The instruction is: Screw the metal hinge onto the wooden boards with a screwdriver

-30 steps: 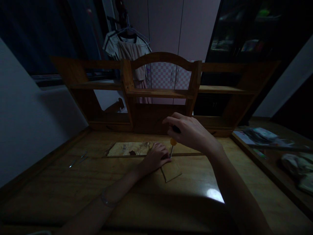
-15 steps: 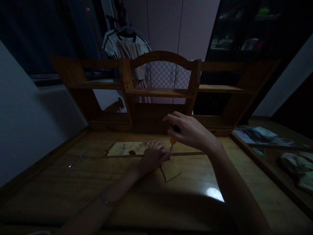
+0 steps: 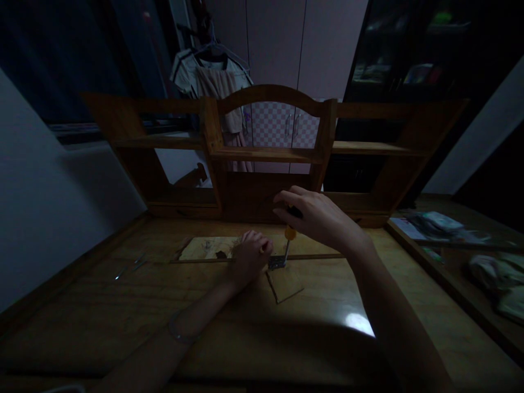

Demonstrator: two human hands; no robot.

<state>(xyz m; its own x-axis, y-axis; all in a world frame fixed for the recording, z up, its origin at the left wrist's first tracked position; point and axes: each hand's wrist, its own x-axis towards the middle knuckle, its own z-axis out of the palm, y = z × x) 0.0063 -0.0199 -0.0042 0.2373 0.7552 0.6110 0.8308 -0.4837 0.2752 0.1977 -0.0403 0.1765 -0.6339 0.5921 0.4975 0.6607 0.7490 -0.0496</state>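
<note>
My right hand (image 3: 315,215) is closed around the handle of a screwdriver (image 3: 290,233), which is yellow and black. Its shaft points down, and the tip meets a small dark metal piece, perhaps a hinge (image 3: 277,263), at the edge of a long recess in the wooden desktop. My left hand (image 3: 252,254) lies just left of that metal piece, fingers curled; whatever they hold, if anything, is hidden. Under and beside it, the recess shows a pale, worn board (image 3: 204,248) with dark stains. A square outlined wooden section (image 3: 285,286) sits in front of the metal piece.
Several thin metal pieces (image 3: 121,273) lie on the desktop (image 3: 184,349) at the left. A wooden shelf unit (image 3: 266,155) stands along the back. At the right is a lower surface with plastic-wrapped things (image 3: 440,222) and cloth (image 3: 495,273). The room is dim.
My left hand has drawn back slightly to the left, uncovering the dark metal piece and the screwdriver's tip. My right hand stays in nearly the same place with the screwdriver.
</note>
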